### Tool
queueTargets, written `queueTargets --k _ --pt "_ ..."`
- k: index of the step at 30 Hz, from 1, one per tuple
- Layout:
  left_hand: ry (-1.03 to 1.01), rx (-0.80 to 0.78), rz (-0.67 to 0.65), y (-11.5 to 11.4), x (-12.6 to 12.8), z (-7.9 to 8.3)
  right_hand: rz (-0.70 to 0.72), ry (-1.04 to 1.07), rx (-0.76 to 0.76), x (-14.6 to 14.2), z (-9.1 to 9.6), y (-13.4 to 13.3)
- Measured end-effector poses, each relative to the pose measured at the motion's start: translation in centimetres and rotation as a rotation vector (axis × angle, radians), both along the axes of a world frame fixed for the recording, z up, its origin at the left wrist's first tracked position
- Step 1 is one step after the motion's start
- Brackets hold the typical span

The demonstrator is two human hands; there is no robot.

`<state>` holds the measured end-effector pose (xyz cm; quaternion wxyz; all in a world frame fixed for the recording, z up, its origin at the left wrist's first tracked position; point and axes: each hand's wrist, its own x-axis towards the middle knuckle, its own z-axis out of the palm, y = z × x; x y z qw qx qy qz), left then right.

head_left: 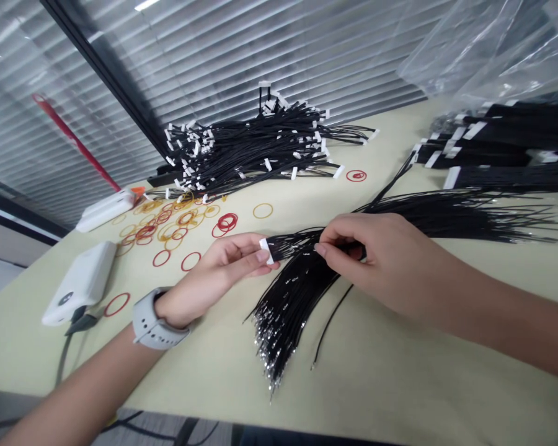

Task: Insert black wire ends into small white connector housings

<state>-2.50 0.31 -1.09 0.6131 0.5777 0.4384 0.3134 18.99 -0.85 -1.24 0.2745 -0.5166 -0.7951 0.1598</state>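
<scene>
My left hand (235, 260) pinches a white connector (266, 251) between thumb and fingers. Several black wires run from that connector to the right, toward my other hand. My right hand (367, 248) is closed, thumb against forefinger, on black wire just over a loose bundle of black wires (288, 303). The bundle's bare ends carry small silver terminals and fan out toward the table's front edge. One single wire (330, 325) lies apart from it. More loose wires (456, 214) stretch to the right behind my right hand. Exactly which strand the right fingertips grip is hidden.
A heap of black cables with white connectors (251, 148) lies by the window blinds. Red and yellow rubber bands (167, 223) are scattered at left, near a white power bank (81, 285). Bundled cables (516, 148) and clear plastic bags (502, 56) sit at right.
</scene>
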Motion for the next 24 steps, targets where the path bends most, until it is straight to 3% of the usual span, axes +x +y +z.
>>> queueTargets --k 17,24 --pt "0.017 0.023 -0.024 0.14 -0.03 0.06 0.118 0.038 -0.022 0.09 0.42 -0.35" --pt "0.077 0.083 -0.083 -0.12 0.05 0.53 0.077 0.019 -0.005 0.26 0.29 -0.24"
